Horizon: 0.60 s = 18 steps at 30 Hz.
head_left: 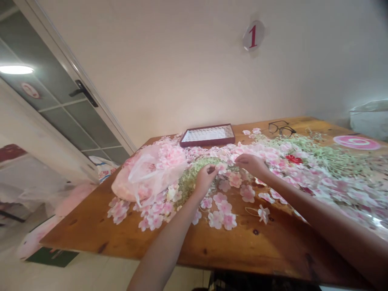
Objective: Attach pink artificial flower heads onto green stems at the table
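My left hand (pixel 206 176) is closed in a pinch over the middle of the wooden table, with a pale pink artificial flower (pixel 222 167) at its fingertips. Just to its right, my right hand (pixel 251 163) also has its fingers pressed together; whatever they hold is too small to make out. Beneath and around both hands lie loose pink artificial blossoms (pixel 247 193). A heap of thin green plastic stems (pixel 188 182) sits beside my left hand. One white-pink flower (pixel 263 214) with a looped stem lies nearer the front edge.
A clear plastic bag of pink petals (pixel 136 176) rests on the left of the table (pixel 233 250). At the back stand a shallow dark-rimmed tray (pixel 209 141) and eyeglasses (pixel 281 128). More blossoms and green stems (pixel 330 157) spread right, near a round pink sign (pixel 356 142).
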Each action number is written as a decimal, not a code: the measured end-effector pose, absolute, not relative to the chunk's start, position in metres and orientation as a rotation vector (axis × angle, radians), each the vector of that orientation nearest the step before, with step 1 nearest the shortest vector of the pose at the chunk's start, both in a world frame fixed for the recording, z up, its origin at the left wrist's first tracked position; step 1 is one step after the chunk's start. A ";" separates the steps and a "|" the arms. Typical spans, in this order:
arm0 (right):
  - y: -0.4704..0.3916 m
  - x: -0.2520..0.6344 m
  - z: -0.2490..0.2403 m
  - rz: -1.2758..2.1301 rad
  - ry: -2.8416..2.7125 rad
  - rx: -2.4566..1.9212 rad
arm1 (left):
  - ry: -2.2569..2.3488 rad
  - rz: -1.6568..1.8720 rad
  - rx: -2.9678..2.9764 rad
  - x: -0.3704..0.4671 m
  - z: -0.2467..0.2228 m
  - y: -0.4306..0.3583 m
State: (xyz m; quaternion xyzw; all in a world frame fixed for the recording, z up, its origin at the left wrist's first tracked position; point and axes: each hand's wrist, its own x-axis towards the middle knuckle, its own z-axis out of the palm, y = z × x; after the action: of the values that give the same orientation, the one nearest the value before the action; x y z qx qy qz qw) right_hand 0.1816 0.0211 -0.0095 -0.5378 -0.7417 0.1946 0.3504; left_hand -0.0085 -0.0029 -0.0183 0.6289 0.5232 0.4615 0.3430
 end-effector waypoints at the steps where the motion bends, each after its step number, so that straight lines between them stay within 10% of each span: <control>1: 0.019 0.182 -0.010 0.579 -1.870 -1.375 | 1.360 1.206 1.638 -0.009 -0.019 -0.002; 8: 0.000 0.174 0.006 0.933 -1.748 -1.212 | 1.361 1.241 1.593 -0.009 -0.021 -0.002; 18: -0.023 0.153 0.007 0.327 -1.894 -1.056 | 1.141 1.224 1.520 0.000 -0.003 -0.020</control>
State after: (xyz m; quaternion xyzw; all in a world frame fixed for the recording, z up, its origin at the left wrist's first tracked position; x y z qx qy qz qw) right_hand 0.1528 -0.0228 0.0069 -0.4285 -0.7682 0.1325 0.4567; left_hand 0.0005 -0.0196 -0.0032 0.6081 0.4566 0.4897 0.4265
